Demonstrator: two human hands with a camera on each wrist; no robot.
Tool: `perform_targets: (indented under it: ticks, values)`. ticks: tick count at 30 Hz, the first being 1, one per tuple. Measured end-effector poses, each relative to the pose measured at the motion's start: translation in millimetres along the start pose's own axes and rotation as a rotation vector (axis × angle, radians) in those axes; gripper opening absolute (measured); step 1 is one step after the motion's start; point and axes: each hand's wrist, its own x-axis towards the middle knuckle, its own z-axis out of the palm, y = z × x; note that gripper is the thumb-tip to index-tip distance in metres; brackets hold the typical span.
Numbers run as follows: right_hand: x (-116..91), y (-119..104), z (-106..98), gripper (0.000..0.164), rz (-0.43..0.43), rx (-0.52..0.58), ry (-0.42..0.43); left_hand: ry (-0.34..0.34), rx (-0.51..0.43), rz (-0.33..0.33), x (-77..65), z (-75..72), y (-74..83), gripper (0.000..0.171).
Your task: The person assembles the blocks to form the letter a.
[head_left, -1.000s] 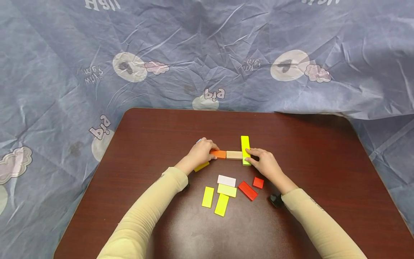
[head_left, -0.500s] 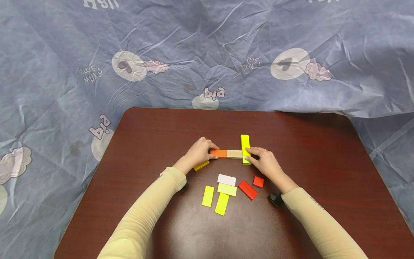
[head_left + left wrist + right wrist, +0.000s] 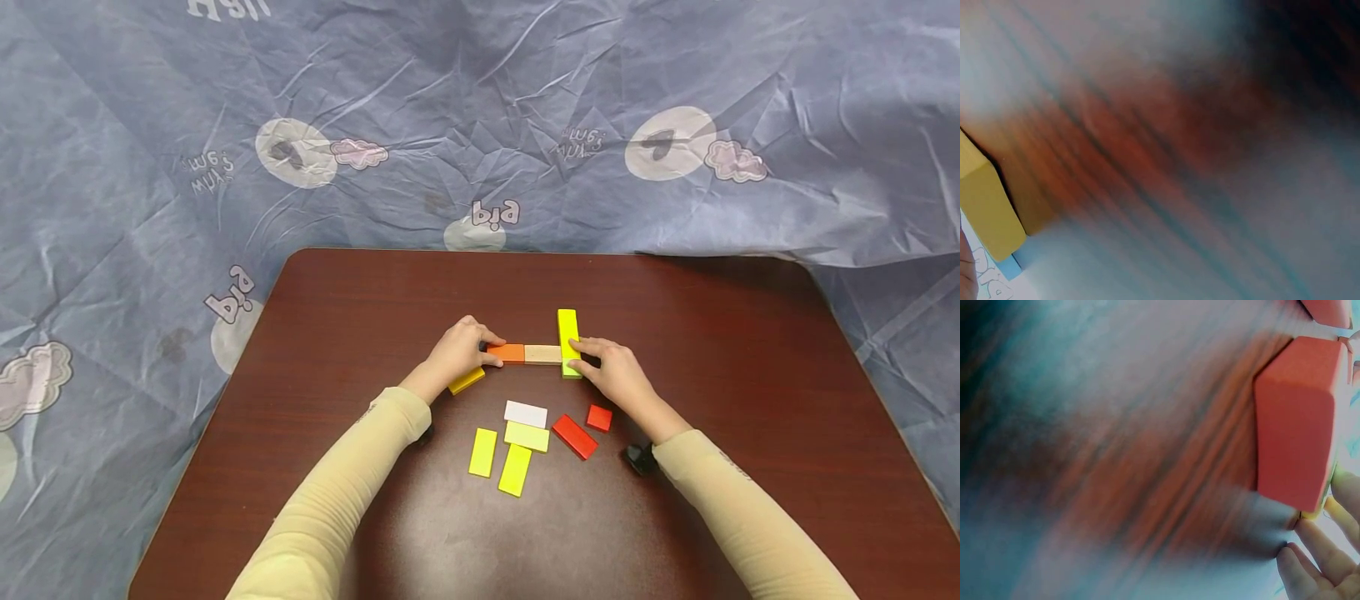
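Observation:
In the head view, an orange block (image 3: pixel 512 354) and a plain wood block (image 3: pixel 542 355) lie end to end on the dark red-brown table. A long yellow block (image 3: pixel 567 325) meets the wood block's right end crosswise. With thumb and finger on either side, the left hand (image 3: pixel 456 350) grips the orange block's left end. The right hand (image 3: pixel 621 375) has thumb and a finger on the yellow block's near half, slightly spread. A darker yellow block (image 3: pixel 467 381) lies beside the left wrist. The left wrist view shows a yellow block (image 3: pixel 991 209) and a blue block (image 3: pixel 1010 267).
Nearer the person lie a white block (image 3: pixel 526 413), a pale yellow block (image 3: pixel 527 436), two yellow blocks (image 3: pixel 483 452), a red block (image 3: pixel 574 437) and a small red block (image 3: pixel 599 417). A patterned grey-blue cloth (image 3: pixel 420 100) hangs behind the table (image 3: pixel 360 300).
Both hands stay at the same blocks with hardly any movement. The whole head view shifts up slightly; the blocks keep their arrangement.

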Motion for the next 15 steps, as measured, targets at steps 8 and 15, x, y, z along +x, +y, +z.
perform_targets:
  ticks: [8, 15]
  values:
    - [0.1, -0.5, -0.1, 0.046, 0.001, 0.003, 0.002, 0.023, -0.078, 0.009, -1.0, -1.0, -6.3, 0.037]
    - [-0.9, -1.9, 0.0, 0.046, -0.002, 0.004, 0.003, 0.146, -0.169, -0.191, -4.2, -11.4, -22.0, 0.038]
